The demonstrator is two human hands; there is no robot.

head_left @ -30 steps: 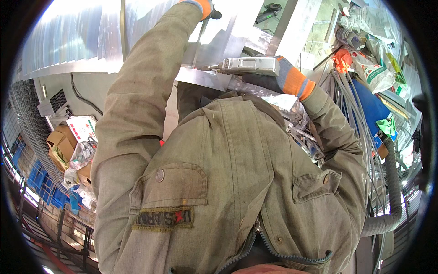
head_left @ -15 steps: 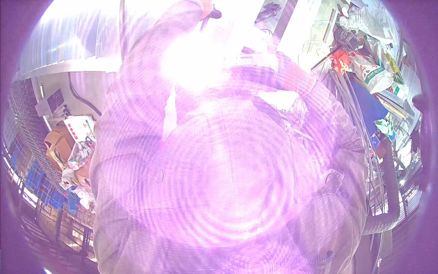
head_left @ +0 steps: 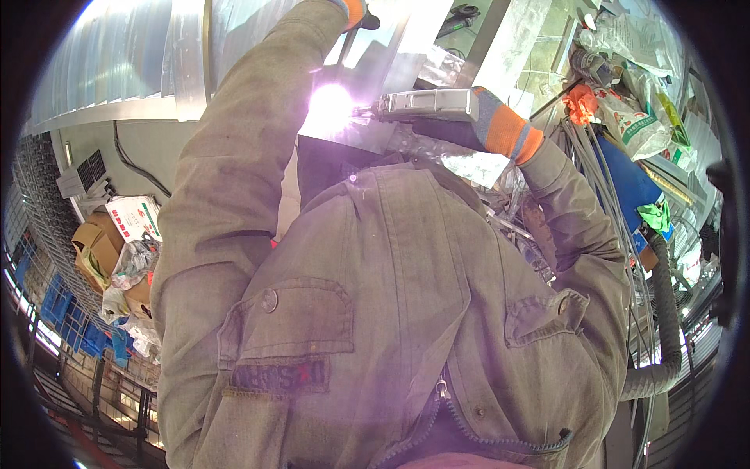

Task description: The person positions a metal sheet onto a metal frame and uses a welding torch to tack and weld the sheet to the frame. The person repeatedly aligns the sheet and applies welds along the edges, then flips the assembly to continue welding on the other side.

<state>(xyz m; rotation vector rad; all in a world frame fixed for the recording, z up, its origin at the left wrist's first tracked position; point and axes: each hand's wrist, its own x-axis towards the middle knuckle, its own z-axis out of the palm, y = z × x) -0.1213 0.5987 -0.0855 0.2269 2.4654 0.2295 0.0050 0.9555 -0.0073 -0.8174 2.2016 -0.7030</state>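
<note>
A grey and orange work glove covers my right hand point(head_left: 504, 125). It is closed round the back end of a grey, box-shaped welding gun point(head_left: 430, 103) with a narrow nozzle pointing left. Beyond the nozzle tip, a very bright white-violet glare point(head_left: 331, 108) hides the spot on the metal sheet point(head_left: 363, 134) beneath it. My left arm stretches up to the top edge, where my left hand point(head_left: 358, 14), in an orange-cuffed glove with dark fingers, is partly cut off. It is over the shiny metalwork, and what it grips, if anything, cannot be made out.
Tall translucent sheeting point(head_left: 117, 62) stands at the far left. Below it are a cardboard box point(head_left: 100, 242) and plastic bags. On the right lie loose cables, an orange-red bag point(head_left: 580, 104), other packaging and a thick ribbed grey hose point(head_left: 664, 352).
The violet haze that washed over the whole picture has shrunk to a small bright spot. The welding gun now shows clearly; both arms stay nearly where they were.
</note>
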